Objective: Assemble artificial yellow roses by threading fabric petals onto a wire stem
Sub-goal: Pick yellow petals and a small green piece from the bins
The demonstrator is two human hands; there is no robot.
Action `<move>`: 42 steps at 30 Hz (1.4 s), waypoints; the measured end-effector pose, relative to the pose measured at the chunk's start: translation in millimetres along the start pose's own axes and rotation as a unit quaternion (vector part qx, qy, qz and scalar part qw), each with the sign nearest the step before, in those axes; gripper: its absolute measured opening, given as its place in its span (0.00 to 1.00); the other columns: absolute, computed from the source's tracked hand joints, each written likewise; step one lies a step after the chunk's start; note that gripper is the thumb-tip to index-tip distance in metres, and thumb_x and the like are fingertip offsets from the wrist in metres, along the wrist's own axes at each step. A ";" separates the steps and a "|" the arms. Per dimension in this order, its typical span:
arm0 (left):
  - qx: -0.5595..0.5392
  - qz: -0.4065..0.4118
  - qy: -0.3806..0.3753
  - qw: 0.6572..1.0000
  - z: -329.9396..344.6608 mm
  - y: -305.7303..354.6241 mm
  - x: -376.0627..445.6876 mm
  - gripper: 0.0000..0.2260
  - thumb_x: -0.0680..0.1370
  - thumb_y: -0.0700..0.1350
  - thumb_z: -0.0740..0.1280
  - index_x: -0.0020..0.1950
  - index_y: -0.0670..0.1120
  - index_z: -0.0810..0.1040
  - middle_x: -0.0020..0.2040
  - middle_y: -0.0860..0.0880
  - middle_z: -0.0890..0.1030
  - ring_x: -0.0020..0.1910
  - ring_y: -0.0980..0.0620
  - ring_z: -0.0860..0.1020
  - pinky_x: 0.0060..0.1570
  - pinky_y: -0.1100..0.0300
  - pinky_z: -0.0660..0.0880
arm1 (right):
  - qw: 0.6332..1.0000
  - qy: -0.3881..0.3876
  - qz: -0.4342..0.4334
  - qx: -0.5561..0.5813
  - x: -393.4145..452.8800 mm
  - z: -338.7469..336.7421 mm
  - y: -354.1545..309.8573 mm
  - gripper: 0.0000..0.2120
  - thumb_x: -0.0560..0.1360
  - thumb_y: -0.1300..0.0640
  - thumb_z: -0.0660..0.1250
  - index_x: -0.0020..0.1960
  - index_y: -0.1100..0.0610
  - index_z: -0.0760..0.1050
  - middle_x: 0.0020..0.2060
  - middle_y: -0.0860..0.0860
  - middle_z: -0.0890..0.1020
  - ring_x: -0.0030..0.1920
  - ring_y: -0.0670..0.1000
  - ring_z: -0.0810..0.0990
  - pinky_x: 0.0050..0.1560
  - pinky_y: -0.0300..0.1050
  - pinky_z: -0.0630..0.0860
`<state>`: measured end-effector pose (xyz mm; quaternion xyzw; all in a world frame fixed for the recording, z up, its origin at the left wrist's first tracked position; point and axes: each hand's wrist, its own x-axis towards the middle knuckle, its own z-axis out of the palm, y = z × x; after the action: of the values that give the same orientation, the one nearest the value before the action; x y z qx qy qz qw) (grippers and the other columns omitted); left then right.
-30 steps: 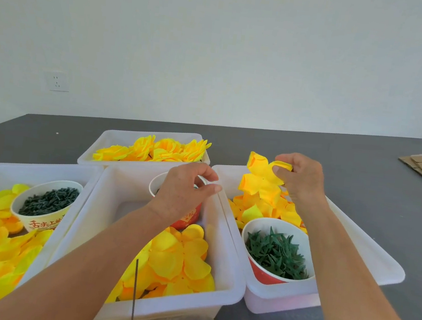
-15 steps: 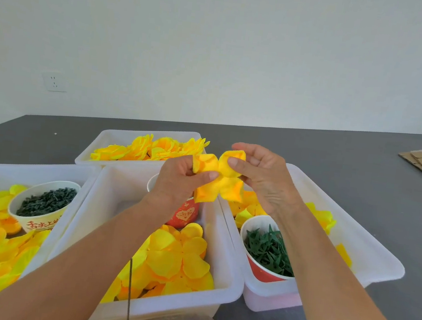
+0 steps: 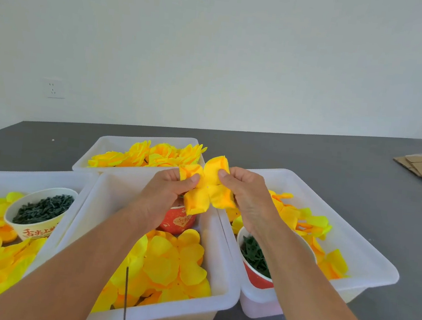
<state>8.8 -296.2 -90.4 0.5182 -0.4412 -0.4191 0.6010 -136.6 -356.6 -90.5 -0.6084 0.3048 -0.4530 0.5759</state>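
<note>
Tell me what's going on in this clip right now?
A person is making fabric roses. Both hands, left hand and right hand, pinch a four-lobed yellow petal piece and spread it above the middle white bin of loose petals. It is not yet on the upright wire stem near the bottom edge. Finished yellow roses fill the far bin.

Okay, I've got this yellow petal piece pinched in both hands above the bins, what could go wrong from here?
1. Both hands, left hand and right hand, pinch the petal piece by its lobes; pulling apart might tear the fabric near its centre.
2. The wire stem stands upright below your forearms; lowering them carelessly could poke you or knock it over.
</note>
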 end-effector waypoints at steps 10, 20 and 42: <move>0.127 0.122 0.056 0.983 -6.2 -0.3 -3.3 0.02 0.73 0.40 0.71 0.41 0.45 0.82 0.37 0.49 0.82 0.35 0.60 0.77 0.35 0.68 0.73 | 0.979 -0.004 -0.106 -0.174 -9.8 10.6 7.4 0.06 0.74 0.59 0.69 0.45 0.62 0.79 0.41 0.59 0.83 0.42 0.53 0.81 0.44 0.49 0.78; -0.086 -0.001 -0.043 0.995 -2.9 6.3 -6.7 0.06 0.70 0.43 0.67 0.40 0.42 0.82 0.37 0.45 0.82 0.39 0.47 0.79 0.42 0.54 0.77 | 0.982 -0.086 0.119 0.120 -8.2 8.5 1.3 0.14 0.71 0.55 0.68 0.53 0.61 0.79 0.46 0.57 0.83 0.46 0.55 0.81 0.47 0.48 0.78; 0.149 0.196 0.135 0.960 -4.1 -0.1 -7.1 0.07 0.70 0.41 0.74 0.33 0.47 0.78 0.30 0.54 0.78 0.30 0.60 0.74 0.32 0.70 0.72 | 0.994 0.041 -0.097 0.004 -12.8 7.1 3.0 0.03 0.71 0.61 0.71 0.38 0.57 0.81 0.30 0.48 0.83 0.32 0.43 0.80 0.34 0.36 0.78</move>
<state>10.9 -288.3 -91.5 0.5564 -0.5066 -0.1490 0.6415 -134.9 -342.6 -95.5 -0.6140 0.2660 -0.5325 0.5184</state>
